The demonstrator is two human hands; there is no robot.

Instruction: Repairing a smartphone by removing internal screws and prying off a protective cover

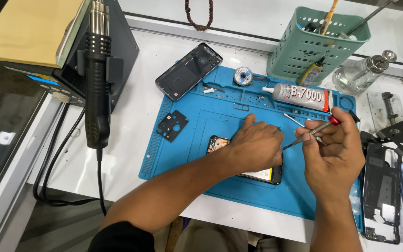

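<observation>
White table (131, 116) beside a glass pane at left, carrying a blue work mat (220, 116). On the mat: opened phone (262, 175), pressed flat under the left hand (255, 147), fingers spread and gripping nothing; right hand (334, 149) pinched closed on a slim screwdriver (311, 133), tip at the phone's upper edge. Also: glue tube (299, 95), black bracket (172, 125), solder reel (243, 75). Off the mat: back cover (188, 71), green perforated basket (313, 44), glass bottle (362, 74), hot-air station (94, 60) at left.
</observation>
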